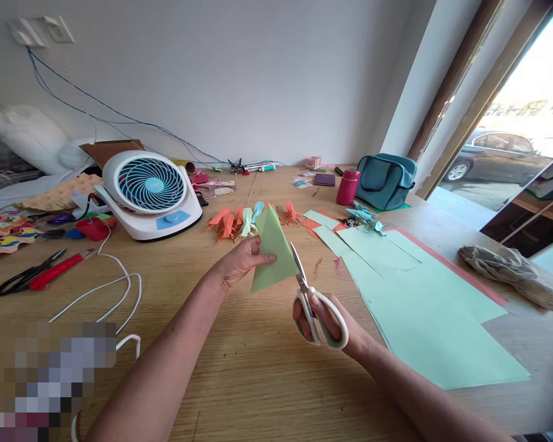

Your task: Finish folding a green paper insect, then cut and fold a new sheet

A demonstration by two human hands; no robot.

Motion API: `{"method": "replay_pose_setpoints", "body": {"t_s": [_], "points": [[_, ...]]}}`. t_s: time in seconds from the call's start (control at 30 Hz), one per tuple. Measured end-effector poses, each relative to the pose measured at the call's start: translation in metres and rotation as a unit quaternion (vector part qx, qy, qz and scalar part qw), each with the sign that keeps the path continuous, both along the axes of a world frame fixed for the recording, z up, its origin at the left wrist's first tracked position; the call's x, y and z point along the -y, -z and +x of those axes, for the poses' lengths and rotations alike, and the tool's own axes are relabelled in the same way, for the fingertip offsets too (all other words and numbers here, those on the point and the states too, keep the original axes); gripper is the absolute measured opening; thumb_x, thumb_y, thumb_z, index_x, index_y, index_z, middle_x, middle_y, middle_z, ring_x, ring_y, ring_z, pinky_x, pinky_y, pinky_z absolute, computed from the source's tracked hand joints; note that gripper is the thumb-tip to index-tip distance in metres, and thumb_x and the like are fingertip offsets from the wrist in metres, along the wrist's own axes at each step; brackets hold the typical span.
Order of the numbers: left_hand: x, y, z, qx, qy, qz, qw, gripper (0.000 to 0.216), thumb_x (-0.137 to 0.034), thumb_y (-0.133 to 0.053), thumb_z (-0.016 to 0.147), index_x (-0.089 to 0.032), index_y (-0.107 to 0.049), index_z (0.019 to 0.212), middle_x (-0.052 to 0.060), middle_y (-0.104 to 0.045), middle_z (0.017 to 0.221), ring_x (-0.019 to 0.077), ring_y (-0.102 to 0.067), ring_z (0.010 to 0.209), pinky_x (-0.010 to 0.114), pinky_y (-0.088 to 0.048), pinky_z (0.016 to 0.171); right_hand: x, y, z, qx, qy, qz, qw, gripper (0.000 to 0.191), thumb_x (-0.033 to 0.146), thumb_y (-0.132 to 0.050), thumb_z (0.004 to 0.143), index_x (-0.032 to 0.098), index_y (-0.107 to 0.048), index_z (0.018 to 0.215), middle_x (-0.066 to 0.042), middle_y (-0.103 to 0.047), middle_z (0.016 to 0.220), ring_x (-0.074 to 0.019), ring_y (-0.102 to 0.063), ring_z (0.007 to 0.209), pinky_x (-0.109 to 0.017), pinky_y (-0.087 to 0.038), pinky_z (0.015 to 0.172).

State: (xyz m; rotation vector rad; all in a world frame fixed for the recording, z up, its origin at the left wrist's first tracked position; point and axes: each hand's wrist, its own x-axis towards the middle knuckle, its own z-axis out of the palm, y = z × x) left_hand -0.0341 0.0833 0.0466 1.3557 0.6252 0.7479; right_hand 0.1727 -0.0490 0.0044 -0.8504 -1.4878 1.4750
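Observation:
Pinched between the thumb and fingers of my left hand (244, 261) is a piece of folded light green paper (276, 248), raised above the table in a pointed, triangular shape. My right hand (325, 316) grips a pair of scissors (320, 325) with white handles, fingers through the loops. The scissor blades point up and meet the paper's right corner; whether they cut into it I cannot tell. Behind the paper lie folded orange paper figures (225, 224) and a pale green one (247, 222).
Large green sheets (424, 313) cover the table's right side. At the left stand a white fan (152, 190), black-handled scissors (27, 273) and a red cutter (58, 270), with a white cable (128, 276) nearby. A pink bottle (348, 187) and teal bag (387, 181) stand behind.

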Motion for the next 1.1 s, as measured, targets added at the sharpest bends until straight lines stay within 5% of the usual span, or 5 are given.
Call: {"method": "replay_pose_setpoints", "body": {"t_s": [0.57, 1.1], "points": [[0.004, -0.005, 0.003, 0.015, -0.027, 0.012, 0.999, 0.055, -0.022, -0.087, 0.066, -0.017, -0.065, 0.116, 0.007, -0.075, 0.108, 0.025, -0.069, 0.104, 0.035, -0.049, 0.093, 0.002, -0.001, 0.001, -0.001, 0.027, -0.019, 0.999, 0.054, 0.066, -0.047, 0.093, 0.015, -0.058, 0.076, 0.001, -0.052, 0.053, -0.0097, -0.046, 0.045, -0.023, -0.036, 0.046], [0.006, 0.001, 0.008, -0.008, 0.031, 0.037, 0.999, 0.053, -0.022, -0.084, 0.07, -0.016, -0.062, 0.118, 0.01, -0.072, 0.117, 0.0241, -0.069, 0.104, 0.034, -0.051, 0.09, -0.001, -0.002, 0.003, 0.011, 0.024, -0.001, 1.0, 0.055, 0.066, -0.043, 0.094, 0.015, -0.06, 0.083, 0.0, -0.056, 0.057, -0.0115, -0.05, 0.051, -0.024, -0.039, 0.05]]}}
